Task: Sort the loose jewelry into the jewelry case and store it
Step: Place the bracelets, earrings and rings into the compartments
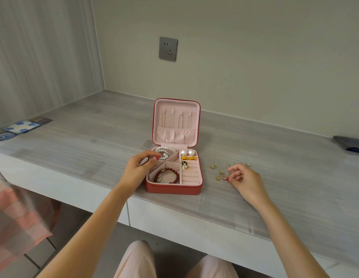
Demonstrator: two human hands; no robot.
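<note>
Nearest the camera, the person's knees (174,261) in pale pink cloth sat at 6 o'clock under the grey worktop (90,137). At far 9 o'clock on the worktop lay blue-and-white cards (21,127).

The left hand (137,167) reached to the red jewelry case's (173,189) left edge, its fingers (152,159) curled and pinching at the pearl bracelet (163,152) in the case's 11 o'clock compartment; whether they truly gripped it could not be told.

The case stood open at the middle of the worktop, its lid (176,122) upright with thin chains hanging inside. A red bead bracelet (166,175) lay in the 7 o'clock compartment. At 1 o'clock sat two pearl earrings (186,152), with gold earrings (188,158) just below them, above the ring rolls (190,173).

At 3 o'clock of the case, loose gold pieces (215,172) lay scattered on the worktop. The right hand (245,180) rested among them, its fingertips (228,178) pinching a small hoop earring (225,175). At far 3 o'clock lay a dark pouch (350,144). A wall socket (168,48) sat at 12 o'clock.
</note>
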